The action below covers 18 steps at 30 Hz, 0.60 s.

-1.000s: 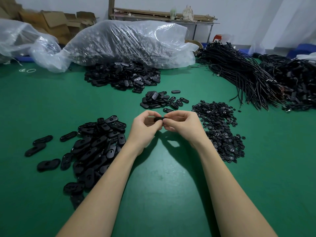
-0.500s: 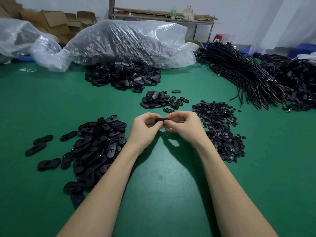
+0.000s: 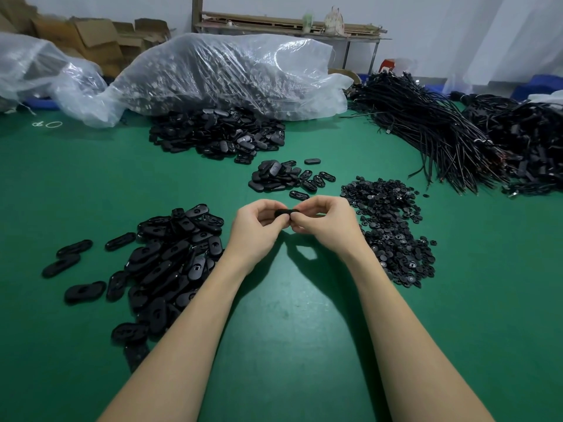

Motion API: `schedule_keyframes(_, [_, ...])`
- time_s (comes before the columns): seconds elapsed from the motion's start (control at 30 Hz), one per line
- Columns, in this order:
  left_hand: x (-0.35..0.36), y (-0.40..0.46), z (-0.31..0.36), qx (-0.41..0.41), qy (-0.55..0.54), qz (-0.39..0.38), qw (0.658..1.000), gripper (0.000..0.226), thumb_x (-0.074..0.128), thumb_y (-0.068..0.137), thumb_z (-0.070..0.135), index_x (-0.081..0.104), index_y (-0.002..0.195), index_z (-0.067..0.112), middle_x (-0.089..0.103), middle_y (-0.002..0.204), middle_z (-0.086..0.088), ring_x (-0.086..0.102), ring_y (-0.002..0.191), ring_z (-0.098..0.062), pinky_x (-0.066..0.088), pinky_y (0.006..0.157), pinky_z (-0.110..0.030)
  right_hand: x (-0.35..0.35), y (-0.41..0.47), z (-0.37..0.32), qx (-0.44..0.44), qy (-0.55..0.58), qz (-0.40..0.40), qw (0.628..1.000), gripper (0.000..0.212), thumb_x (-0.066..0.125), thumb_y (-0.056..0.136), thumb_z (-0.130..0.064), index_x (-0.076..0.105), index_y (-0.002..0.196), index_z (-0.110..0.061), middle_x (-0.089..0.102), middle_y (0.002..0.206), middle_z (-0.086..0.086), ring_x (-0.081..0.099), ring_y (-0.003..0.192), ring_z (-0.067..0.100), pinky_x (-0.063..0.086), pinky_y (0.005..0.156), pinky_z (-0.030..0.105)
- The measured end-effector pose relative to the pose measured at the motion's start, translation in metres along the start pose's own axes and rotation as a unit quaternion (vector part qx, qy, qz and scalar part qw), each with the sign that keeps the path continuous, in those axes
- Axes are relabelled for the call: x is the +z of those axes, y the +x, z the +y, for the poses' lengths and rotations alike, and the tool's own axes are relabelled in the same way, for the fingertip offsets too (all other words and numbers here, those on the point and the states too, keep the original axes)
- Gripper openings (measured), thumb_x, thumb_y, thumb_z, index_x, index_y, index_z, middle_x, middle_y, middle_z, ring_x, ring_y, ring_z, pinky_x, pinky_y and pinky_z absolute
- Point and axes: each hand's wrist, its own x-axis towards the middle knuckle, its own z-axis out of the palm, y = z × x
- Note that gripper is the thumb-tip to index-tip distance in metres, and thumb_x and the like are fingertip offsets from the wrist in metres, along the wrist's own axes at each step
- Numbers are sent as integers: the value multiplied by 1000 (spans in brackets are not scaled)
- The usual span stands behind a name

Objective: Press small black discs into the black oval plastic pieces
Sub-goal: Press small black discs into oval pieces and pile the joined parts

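Above table (image 3: pixel 289 330), both hands pinching oval piece (image 3: pixel 285 213)

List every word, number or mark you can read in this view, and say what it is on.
No clear words or labels show.
Pale loop-like marks on the green table mat, far left: not readable as letters or digits.
Red box by the back wall: any print is too small to read.
Brown cardboard boxes: no print shows.
Black oval plastic pieces: no lettering shows.
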Motion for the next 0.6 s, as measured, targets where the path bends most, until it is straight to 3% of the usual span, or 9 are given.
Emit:
schedule_keyframes(0.17, [2,0,-1,5,23,16,1000,17,75,87,9,71,88,25,76,92,2,72,91,-12,56,85,-24,2,-1,-3,5,-18,12,1000,11,80,82,-6,73,82,-15,77,73,2,77,70,19,64,80,43])
schedule_keyframes(0.47, [6,-1,0,6,69,50,996,16,76,86,13,71,85,28,75,85,8,70,82,-2,56,78,-17,7,-2,-3,0,-39,28,999,12,79,81,-7,71,81,-16,74,65,-6,76,64,12,60,63,22])
schedule_keyframes(0.6, [7,-2,1,9,91,64,994,18,76,86,14,70,81,30,73,81,12,67,74,7,52,69,-7,7,-1,-2,0,-42,25,999,13,79,82,-7,70,81,-16,74,68,-4,76,64,13,62,66,26])
